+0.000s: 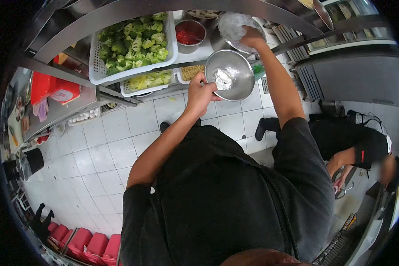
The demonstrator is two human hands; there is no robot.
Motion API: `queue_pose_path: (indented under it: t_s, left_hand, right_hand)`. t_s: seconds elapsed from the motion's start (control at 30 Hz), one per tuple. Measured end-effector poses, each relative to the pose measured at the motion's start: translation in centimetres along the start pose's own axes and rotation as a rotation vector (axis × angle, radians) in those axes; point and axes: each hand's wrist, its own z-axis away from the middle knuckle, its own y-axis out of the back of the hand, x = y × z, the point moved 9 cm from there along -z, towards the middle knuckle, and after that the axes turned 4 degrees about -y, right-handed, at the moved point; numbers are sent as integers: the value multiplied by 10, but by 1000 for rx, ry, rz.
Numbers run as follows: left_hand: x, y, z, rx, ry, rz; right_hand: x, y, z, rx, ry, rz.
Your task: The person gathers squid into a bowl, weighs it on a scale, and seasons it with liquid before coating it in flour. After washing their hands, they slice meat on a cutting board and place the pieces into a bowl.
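Wearing dark garment [221, 190] nearest in view; supporting steel bowl [242, 80] of white powder [222, 80] right of broccoli basket [133, 70], pinching rim in left hand [201, 94]. Holding right hand [252, 38] over container [223, 33] farther right of basket; being unable to tell finger opening. Perhaps risking spilling powder by tilting bowl one-handed.

We find the left hand [201, 95] partly hidden behind the round silver metal bowl [244, 76], the right hand [252, 38] indistinct at its fingertips.

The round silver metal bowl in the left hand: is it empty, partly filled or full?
Partly filled: a white, powdery-looking heap lies inside the bowl, with bare grey metal visible beside it.
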Motion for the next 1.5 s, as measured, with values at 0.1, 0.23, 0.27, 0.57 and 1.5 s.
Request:
queue_pose_path:
  t_s: [0.1, 0.23, 0.27, 0.57, 1.5]
  left_hand:
    - [-1, 4, -2, -9, -15, 17]
    - [-7, 5, -10, 17, -1, -15]
    - [-9, 4, -11, 17, 16, -8]
    - [-17, -6, -18, -5, 35, 16]
    - [-38, -21, -23, -66, 114, 72]
  right_hand:
    - [11, 52, 4, 142, -57, -45]
    - [6, 106, 25, 225, 45, 76]
    - [3, 114, 34, 146, 16, 41]
    - [1, 147, 127, 304, 4, -721]
    - [-41, 259, 231, 420, -28, -745]
